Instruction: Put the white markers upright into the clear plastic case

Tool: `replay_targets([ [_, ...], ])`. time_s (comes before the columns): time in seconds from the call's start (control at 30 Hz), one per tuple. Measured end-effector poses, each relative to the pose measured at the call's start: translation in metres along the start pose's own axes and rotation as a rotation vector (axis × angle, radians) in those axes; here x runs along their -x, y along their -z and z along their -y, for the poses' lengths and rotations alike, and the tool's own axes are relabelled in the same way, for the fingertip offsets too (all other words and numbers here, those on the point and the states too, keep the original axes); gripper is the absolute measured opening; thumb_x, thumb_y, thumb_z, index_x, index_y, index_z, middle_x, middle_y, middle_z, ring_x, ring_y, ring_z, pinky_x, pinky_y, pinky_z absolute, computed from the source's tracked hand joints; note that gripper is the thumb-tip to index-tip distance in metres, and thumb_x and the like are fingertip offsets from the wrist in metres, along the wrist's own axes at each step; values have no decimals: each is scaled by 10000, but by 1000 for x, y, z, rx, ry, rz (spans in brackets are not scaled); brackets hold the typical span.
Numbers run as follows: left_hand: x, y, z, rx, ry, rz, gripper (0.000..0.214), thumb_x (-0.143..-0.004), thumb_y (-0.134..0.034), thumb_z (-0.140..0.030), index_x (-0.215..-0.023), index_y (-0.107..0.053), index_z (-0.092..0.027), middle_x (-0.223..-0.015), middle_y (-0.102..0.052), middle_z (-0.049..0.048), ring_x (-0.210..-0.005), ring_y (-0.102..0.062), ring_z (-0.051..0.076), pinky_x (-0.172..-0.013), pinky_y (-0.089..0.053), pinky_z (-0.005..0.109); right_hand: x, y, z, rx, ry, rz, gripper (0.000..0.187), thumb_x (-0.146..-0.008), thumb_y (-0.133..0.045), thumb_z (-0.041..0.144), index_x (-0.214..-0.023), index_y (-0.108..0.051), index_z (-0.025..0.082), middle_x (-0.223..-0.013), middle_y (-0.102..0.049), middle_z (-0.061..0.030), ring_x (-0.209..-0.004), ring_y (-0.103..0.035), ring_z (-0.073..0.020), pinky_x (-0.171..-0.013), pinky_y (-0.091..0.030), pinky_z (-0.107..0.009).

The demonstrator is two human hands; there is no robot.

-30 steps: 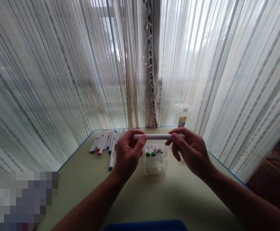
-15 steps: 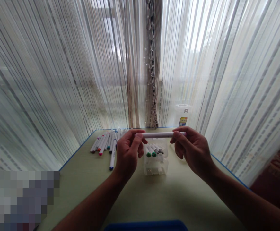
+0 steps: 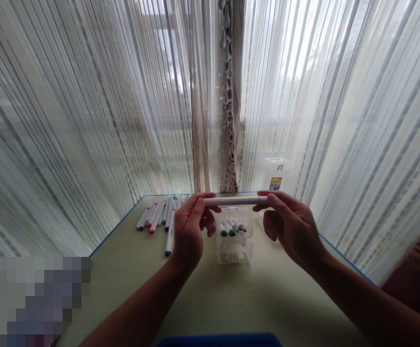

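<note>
A white marker lies level between my two hands, above a clear plastic case. My left hand pinches its left end between thumb and fingers. At the other end, my right hand grips it the same way; the fingers cover both tips. Beneath the marker stands the clear case, with several markers in its back part, some with green ends and some with grey ends. To the left of my left hand is a pile of white markers with pink, orange, teal and dark ends.
A blue-ended marker lies at the front of the pile. Behind my right hand stands a clear container with a yellow label. String curtains hang behind the green table. A blue edge shows at the bottom.
My right thumb and fingers have shifted slightly on the marker's right end, and my left hand has moved a little left. Both hands still hold the marker.
</note>
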State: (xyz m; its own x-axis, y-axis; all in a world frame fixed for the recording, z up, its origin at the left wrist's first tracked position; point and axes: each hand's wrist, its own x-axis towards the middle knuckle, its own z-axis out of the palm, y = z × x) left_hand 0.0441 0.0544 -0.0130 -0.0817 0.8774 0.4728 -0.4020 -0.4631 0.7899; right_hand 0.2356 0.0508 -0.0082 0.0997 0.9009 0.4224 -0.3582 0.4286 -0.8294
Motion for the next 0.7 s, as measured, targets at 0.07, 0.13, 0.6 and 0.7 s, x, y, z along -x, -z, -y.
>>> replay_targets([
  [0.07, 0, 0, -1, 7, 4, -3, 269, -892, -628, -321, -1010, -715, -96, -723, -672, 52, -474, -461, 85, -385, -366, 207, 0, -1, 1, -2, -14, -7, 237, -837, -768, 361, -942, -762, 148, -711, -742, -57, -332, -467, -69, -276, -343, -189],
  [0.13, 1, 0, -1, 12, 4, -5, 272, -892, -618, -312, -1018, -717, -92, -726, -673, 54, -479, -465, 89, -390, -367, 210, 0, -1, 1, -3, -22, -13, 247, -843, -757, 364, -960, -765, 146, -724, -747, -63, -333, -463, -71, -275, -341, -197],
  [0.6, 0, 2, 0, -38, -28, -33, 258, -879, -599, -288, -1027, -716, -114, -722, -687, 52, -475, -457, 94, -397, -373, 211, -1, 0, 2, -44, -28, 12, 287, -897, -618, 358, -1025, -748, 136, -767, -774, -100, -349, -484, -105, -290, -349, -233],
  [0.7, -1, 2, 0, -62, -25, -40, 230, -884, -596, -280, -1002, -712, -120, -717, -689, 48, -467, -453, 91, -395, -375, 208, -2, 2, 1, -53, -20, 24, 275, -885, -590, 325, -1012, -740, 133, -759, -774, -95, -349, -487, -109, -294, -350, -237],
])
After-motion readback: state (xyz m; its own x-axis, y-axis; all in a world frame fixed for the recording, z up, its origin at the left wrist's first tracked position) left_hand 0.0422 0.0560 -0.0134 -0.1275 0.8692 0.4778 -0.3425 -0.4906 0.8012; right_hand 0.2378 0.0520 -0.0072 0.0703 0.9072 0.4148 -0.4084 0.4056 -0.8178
